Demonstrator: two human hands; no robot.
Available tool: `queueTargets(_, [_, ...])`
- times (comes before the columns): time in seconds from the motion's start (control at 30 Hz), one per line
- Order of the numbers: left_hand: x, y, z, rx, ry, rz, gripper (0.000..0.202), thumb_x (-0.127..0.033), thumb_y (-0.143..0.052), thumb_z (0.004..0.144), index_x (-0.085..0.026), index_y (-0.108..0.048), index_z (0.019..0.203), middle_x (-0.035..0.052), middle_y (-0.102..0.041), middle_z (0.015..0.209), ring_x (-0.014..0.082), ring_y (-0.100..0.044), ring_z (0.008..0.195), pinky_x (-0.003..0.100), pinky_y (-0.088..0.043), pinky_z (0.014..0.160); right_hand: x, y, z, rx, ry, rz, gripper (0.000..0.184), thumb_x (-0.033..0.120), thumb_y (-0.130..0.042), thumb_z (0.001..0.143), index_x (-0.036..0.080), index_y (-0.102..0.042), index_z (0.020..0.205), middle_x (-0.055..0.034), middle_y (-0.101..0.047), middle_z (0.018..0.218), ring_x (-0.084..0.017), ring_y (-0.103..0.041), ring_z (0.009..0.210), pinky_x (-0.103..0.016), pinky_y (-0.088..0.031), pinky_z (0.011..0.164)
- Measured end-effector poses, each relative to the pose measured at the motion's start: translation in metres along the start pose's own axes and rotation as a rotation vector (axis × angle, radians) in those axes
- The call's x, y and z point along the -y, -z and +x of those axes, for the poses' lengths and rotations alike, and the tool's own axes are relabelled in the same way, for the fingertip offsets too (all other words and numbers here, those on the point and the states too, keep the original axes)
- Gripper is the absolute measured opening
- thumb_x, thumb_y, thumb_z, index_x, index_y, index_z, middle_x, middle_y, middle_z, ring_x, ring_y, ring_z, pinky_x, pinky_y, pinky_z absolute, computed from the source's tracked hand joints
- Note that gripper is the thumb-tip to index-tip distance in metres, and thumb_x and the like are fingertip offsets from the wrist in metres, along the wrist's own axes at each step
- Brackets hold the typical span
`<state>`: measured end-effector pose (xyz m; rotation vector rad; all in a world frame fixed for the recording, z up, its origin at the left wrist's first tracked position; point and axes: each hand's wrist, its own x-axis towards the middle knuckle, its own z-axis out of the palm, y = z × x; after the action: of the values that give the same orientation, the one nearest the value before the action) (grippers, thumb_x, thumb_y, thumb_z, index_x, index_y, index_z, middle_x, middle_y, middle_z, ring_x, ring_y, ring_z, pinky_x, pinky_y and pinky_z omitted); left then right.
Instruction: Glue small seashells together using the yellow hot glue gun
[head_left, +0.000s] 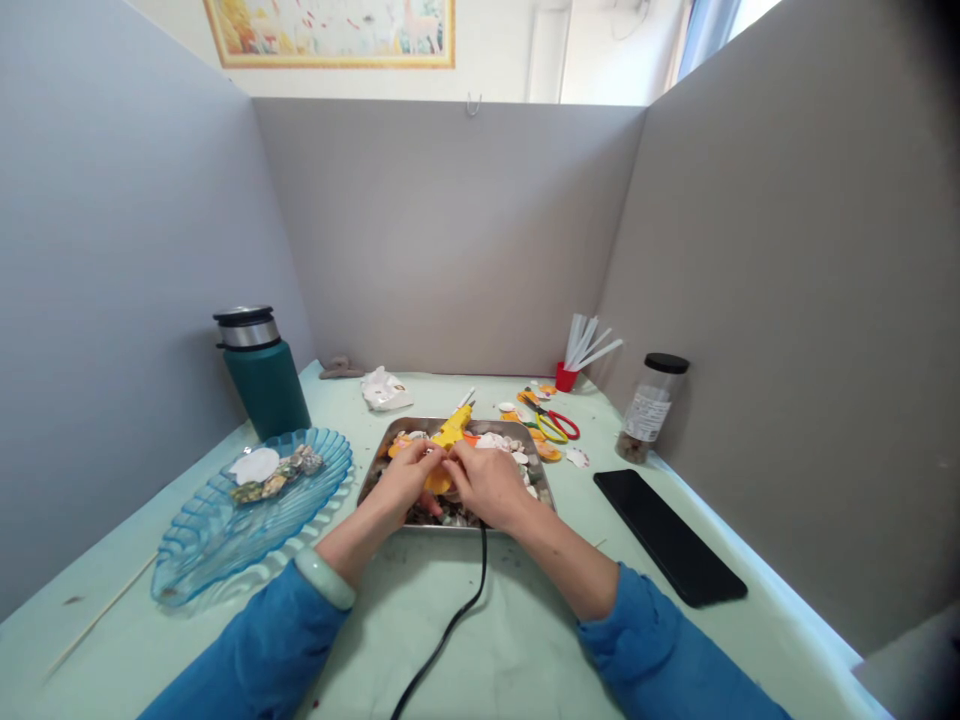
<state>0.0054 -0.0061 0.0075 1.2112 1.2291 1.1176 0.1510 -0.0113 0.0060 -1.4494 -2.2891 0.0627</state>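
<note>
My left hand (411,478) and my right hand (487,482) meet over a metal tray (457,528), fingertips pinched together. Between them shows a yellow-orange flat piece (439,484), partly covered by the fingers; its exact kind is unclear. Just beyond the fingers a yellow glue gun (454,426) rests on the tray, nozzle pointing away to the far right. From the tray's near side a black cord (459,615) runs toward me. Shells and pebbles (452,514) fill the tray, with white and orange cut-out pieces (495,441) among them.
At left, a blue scalloped plate (225,560) holds shells and a white piece, before a teal bottle (264,390). Scissors (556,424), a red cup (566,377) of glue sticks, a clear jar (649,412) and a black phone (667,535) lie right. Grey partitions (450,240) enclose the table.
</note>
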Motion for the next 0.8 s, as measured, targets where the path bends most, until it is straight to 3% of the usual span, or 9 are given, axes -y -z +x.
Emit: queueTargets(0.8, [0.0014,0.0012,-0.0003,0.019,0.006,0.020,0.029,-0.041,-0.071,0.075,-0.017,-0.057,0.083,-0.0012,-0.054,0.074,0.0105,-0.053,0.050,0.020,-0.045,0.032,0.0019,0.0032,-0.0003,0.021,-0.007,0.007,0.030,0.035,-0.040,0.100,0.019,-0.064,0.107,-0.0078,-0.073,0.093,-0.020,-0.067,0.085,-0.027,-0.039,0.071])
